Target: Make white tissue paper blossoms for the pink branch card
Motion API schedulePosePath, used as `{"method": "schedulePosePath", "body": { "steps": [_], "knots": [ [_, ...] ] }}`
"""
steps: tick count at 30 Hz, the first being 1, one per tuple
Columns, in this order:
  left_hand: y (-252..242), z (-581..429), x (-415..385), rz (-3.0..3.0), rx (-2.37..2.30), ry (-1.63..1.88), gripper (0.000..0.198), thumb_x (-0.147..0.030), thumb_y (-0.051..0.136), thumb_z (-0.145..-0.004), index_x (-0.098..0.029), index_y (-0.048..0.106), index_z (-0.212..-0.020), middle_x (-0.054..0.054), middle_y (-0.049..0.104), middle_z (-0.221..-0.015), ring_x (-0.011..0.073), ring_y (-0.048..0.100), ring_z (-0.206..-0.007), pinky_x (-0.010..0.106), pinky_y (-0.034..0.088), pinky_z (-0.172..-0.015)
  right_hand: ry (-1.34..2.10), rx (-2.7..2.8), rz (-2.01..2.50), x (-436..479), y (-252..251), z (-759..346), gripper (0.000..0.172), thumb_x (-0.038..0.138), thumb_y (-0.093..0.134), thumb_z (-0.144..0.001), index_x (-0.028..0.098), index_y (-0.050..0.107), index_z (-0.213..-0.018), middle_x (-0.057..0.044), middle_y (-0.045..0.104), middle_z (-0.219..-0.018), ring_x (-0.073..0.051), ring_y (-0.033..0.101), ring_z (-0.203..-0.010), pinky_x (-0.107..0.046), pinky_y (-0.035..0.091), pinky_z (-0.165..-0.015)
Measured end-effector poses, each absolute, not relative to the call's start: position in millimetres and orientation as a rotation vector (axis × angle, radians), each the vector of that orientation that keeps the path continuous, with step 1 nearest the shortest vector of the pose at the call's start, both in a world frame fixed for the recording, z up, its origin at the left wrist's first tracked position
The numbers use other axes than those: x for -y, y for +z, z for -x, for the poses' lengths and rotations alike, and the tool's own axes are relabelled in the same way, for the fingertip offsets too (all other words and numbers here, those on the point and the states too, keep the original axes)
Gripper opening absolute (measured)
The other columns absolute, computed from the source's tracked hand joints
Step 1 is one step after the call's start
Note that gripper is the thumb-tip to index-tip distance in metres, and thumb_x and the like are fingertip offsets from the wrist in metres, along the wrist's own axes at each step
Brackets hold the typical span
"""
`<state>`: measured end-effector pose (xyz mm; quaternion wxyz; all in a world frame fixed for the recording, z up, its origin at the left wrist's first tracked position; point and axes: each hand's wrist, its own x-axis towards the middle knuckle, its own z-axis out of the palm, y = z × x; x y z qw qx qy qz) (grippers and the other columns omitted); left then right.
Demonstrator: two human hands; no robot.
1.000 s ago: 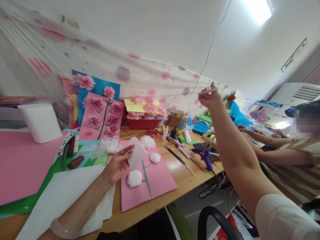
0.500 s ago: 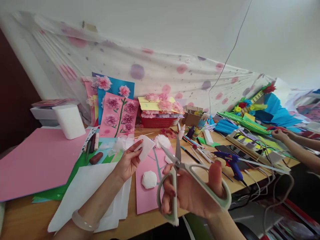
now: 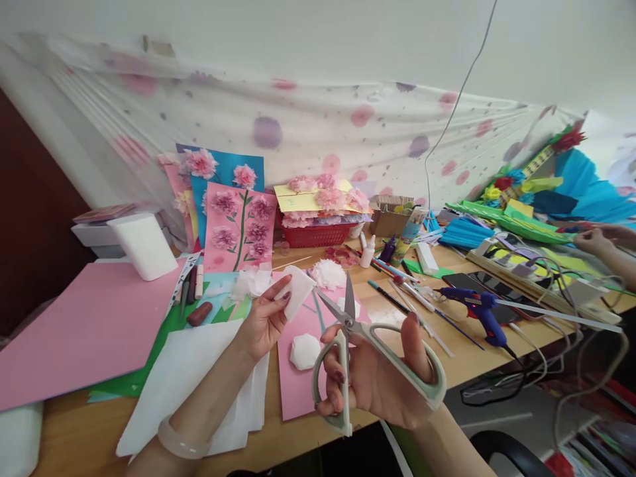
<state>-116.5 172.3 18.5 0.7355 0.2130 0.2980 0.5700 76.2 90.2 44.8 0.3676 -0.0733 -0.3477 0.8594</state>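
Observation:
Between thumb and fingers, my left hand (image 3: 264, 321) pinches a small folded piece of white paper (image 3: 298, 291). My right hand (image 3: 387, 377) holds scissors (image 3: 350, 323) with pale grey-green handles; thumb and fingers are through the loops. The blades are spread, tips pointing up and left, close to the paper's right edge. Below them lies a pink sheet (image 3: 295, 397) with a painted stem. On that sheet rest a white paper disc (image 3: 305, 351) and a fluffy white paper flower (image 3: 328, 273); another small white piece is partly hidden behind the scissors.
White sheets (image 3: 181, 377) and a large pink sheet (image 3: 94, 324) cover the left side. A red basket (image 3: 318, 235) with flower cards stands behind. To the right are a blue glue gun (image 3: 477, 311), pens, phones and a power strip (image 3: 527, 271). Another person's hands (image 3: 596, 240) work at far right.
The scissors have come nearer to the folded paper, with blades still spread. My view has shifted slightly, and the left hand keeps its pinch.

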Motion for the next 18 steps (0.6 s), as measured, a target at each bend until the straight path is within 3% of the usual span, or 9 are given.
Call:
{"method": "schedulePosePath", "body": {
  "steps": [8, 18],
  "knots": [
    [18.3, 116.0, -171.1, -0.522, -0.658, 1.24, 0.035, 0.001, 0.06, -0.073, -0.017, 0.067, -0.103, 0.005, 0.073, -0.09, 0.0106, 0.068, -0.074, 0.018, 0.053, -0.068, 2.172, 0.911, 0.208, -89.6, 40.9, -80.0, 0.077, 0.085, 0.028, -0.071, 0.021, 0.054, -0.107, -0.006, 0.053, -0.086, -0.02, 0.057, -0.074, -0.048, 0.044, -0.084],
    [19.9, 117.9, -165.1, -0.742, -0.634, 1.2, 0.028, -0.003, 0.078, -0.054, -0.018, 0.072, -0.077, 0.001, 0.073, -0.081, 0.012, 0.067, -0.072, 0.02, 0.053, -0.069, 2.226, 0.946, 0.158, -89.7, 36.1, -83.1, 0.067, 0.078, 0.038, -0.074, 0.022, 0.054, -0.106, -0.005, 0.052, -0.087, -0.019, 0.055, -0.076, -0.047, 0.042, -0.088]
  ]
}}
